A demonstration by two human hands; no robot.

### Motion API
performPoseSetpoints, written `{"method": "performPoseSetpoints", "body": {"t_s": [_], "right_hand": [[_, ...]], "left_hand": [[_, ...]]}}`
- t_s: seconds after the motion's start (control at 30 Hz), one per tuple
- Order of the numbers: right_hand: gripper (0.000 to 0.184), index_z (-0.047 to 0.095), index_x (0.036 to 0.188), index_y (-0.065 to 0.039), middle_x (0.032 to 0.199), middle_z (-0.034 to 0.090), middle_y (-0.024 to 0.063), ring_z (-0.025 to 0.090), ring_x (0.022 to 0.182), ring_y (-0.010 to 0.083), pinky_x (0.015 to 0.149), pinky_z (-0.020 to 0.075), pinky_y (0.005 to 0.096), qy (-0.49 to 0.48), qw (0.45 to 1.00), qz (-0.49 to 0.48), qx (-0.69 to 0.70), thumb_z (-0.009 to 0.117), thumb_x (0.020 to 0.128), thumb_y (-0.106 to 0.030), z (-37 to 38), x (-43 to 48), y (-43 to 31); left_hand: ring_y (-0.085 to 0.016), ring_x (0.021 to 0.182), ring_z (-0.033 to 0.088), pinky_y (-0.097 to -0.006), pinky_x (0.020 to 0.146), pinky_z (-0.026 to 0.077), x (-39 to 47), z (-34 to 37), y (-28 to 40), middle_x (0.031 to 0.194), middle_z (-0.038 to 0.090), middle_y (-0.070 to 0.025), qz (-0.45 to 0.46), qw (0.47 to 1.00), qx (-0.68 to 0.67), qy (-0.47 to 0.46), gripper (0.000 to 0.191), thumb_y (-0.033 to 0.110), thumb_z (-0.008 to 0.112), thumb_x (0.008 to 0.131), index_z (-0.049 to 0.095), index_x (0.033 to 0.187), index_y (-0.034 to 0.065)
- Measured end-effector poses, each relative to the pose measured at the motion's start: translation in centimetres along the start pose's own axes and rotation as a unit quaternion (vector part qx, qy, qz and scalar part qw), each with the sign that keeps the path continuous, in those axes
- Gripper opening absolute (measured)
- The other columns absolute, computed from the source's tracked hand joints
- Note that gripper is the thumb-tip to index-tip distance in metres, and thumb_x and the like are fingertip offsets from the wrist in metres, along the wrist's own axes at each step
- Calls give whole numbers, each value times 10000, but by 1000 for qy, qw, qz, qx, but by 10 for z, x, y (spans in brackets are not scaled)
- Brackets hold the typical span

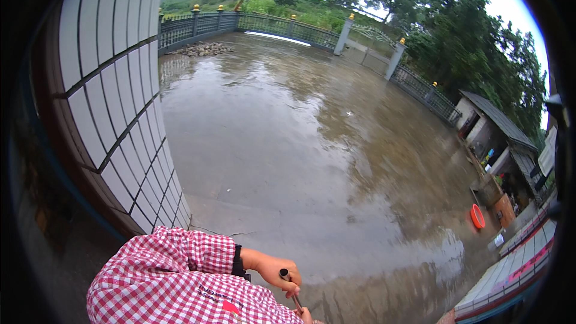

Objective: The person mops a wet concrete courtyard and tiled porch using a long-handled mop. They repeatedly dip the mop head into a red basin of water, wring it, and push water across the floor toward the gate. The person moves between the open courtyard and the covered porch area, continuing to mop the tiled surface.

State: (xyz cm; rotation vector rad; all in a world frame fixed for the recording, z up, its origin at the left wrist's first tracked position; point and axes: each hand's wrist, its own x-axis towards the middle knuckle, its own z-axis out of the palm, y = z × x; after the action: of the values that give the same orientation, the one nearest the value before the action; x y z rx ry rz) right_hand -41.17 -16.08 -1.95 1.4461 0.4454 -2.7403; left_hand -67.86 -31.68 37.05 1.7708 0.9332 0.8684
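My left hand (275,274) comes out of a red-and-white checked sleeve with a dark cuff. Its fingers are wrapped around a thin pole (295,300), and the pole's dark round end sticks up past the thumb. Lower down, at the bottom edge of the picture, a small part of my right hand (307,315) shows, closed around the same pole. The rest of that hand and the pole's far end are out of view. Wet concrete paving (288,216) lies in front of me.
A white-tiled wall corner (130,112) stands close on my left. Farther off are a grey fence (288,28) with a gate (366,49) and a pile of stones (202,49). At right are an orange-red basin (477,216), a white bucket (496,242) and a shed (488,121).
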Motion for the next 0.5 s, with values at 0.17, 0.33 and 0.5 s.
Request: {"method": "performPoseSetpoints", "body": {"t_s": [0.17, 0.33, 0.5], "right_hand": [[229, 558, 752, -26, 653, 546, 85, 546, 643, 215, 610, 466, 355, -41, 999, -5, 12, 478, 836, -223, 0, 25, 8], [216, 558, 746, -23, 657, 565, 113, 557, 623, 235, 605, 482, 372, -46, 996, -40, 60, 490, 833, -208, 17, 18, 5], [118, 502, 735, -38, 683, 560, 83, 568, 638, 206, 596, 503, 309, -59, 969, -41, 236, 543, 793, -132, 55, -31, -28]], "left_hand": [[-177, 773, 652, -309, 661, 495, -2, -9, 0, 805, 683, -80, -39, 997, 60, -16, 320, 235, 481, 982, 666, 879, -5], [-151, 799, 618, -286, 678, 474, 6, -18, 15, 836, 677, -49, -108, 994, 7, 3, 331, 262, 469, 986, 675, 930, 9], [-169, 814, 616, -307, 712, 492, 26, -54, 33, 916, 693, -94, -142, 988, -53, 36, 302, 230, 500, 970, 683, 909, -3]]}}
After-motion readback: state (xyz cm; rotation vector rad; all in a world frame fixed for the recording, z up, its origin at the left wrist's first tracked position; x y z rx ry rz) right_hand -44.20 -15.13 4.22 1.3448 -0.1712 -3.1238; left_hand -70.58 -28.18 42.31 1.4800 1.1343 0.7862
